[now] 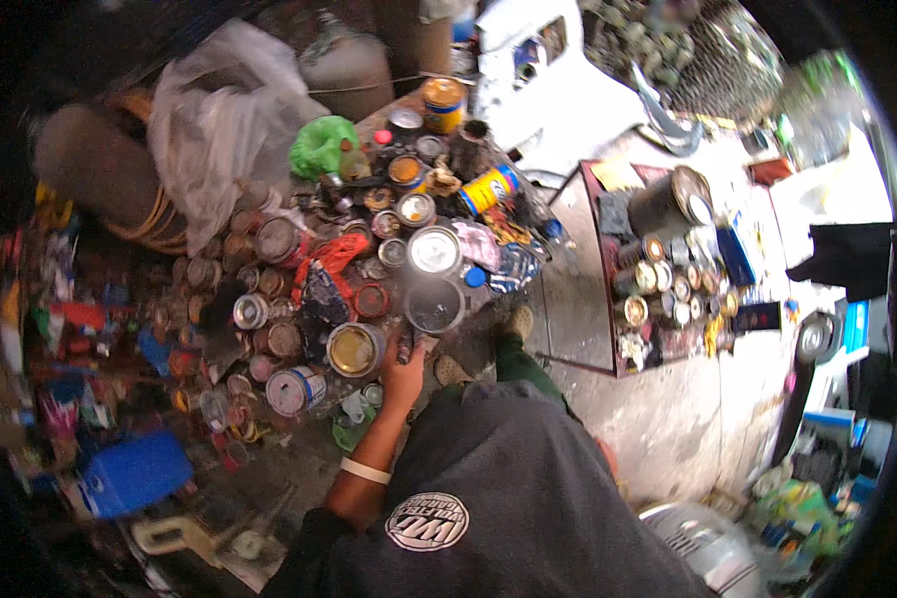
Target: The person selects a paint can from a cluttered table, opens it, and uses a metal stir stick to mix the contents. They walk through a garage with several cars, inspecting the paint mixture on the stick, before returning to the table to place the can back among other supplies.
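My left hand reaches over the near edge of a crowded work table, its fingers closed round a small dark piece that could be a handle. Just beyond the hand is a round grey container; whether the dark piece joins it I cannot tell. A silver round lid or can top lies behind that. Left of my fingers stands an open can with yellowish contents. A can with a white and blue label sits further left, near a red-rimmed tin. My right hand is out of view.
Several paint cans, rags and an orange-red plastic bag crowd the table. A blue jerrycan lies lower left. To the right, a low dark-framed table bears more tins and a large can. A white plastic chair stands behind.
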`<action>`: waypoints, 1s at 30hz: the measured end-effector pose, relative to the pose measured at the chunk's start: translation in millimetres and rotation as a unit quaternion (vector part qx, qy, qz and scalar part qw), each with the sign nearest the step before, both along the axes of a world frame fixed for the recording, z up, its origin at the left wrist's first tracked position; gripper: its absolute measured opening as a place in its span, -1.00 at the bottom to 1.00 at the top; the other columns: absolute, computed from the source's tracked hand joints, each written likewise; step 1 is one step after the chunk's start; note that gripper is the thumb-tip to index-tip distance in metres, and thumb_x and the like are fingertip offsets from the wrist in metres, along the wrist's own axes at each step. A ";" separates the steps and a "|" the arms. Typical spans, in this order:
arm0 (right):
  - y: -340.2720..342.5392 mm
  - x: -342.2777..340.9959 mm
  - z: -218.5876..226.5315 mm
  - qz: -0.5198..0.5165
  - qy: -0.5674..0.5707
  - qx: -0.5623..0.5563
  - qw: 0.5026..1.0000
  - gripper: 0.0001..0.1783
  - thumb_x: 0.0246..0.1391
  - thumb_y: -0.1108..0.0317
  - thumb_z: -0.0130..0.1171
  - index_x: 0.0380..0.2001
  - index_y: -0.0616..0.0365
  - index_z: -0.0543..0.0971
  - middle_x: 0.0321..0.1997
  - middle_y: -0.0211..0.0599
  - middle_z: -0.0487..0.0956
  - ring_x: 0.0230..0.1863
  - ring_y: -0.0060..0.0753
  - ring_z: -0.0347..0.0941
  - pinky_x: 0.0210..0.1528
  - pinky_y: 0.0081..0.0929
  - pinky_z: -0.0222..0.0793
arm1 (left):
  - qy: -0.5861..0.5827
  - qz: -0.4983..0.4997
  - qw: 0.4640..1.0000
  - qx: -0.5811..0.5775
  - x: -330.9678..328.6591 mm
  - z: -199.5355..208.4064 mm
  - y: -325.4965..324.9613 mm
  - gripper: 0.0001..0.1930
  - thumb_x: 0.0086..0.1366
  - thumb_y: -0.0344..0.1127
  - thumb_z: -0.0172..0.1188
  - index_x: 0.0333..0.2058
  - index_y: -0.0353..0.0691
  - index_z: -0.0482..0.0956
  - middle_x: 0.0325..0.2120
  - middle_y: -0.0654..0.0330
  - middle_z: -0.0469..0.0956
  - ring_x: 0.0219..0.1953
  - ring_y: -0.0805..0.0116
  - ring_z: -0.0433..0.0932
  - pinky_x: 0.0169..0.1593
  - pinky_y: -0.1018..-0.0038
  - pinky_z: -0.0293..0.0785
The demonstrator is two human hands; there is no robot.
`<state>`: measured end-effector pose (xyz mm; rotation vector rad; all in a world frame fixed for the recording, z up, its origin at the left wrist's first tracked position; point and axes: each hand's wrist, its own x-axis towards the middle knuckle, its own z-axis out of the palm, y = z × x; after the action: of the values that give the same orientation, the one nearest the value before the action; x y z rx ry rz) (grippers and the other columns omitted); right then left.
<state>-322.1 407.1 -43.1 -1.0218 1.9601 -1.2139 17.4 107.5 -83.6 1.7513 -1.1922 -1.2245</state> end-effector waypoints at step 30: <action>3.0 50.3 65.5 0.025 -0.088 -0.061 0.994 -0.17 0.34 -0.29 -0.20 0.35 0.19 0.30 0.43 0.07 0.25 0.46 0.03 0.15 0.48 -0.09 -0.02 | 0.202 0.092 0.957 0.187 -15.8 75.0 -44.1 -0.54 0.43 0.20 0.12 -0.34 -0.11 0.44 -0.57 0.31 0.44 -0.58 0.45 0.45 -0.60 0.54 0.28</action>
<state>-271.8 410.1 22.4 -0.9823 1.7341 -1.3620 1.5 63.3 -8.6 1.7073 -0.5736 -1.6718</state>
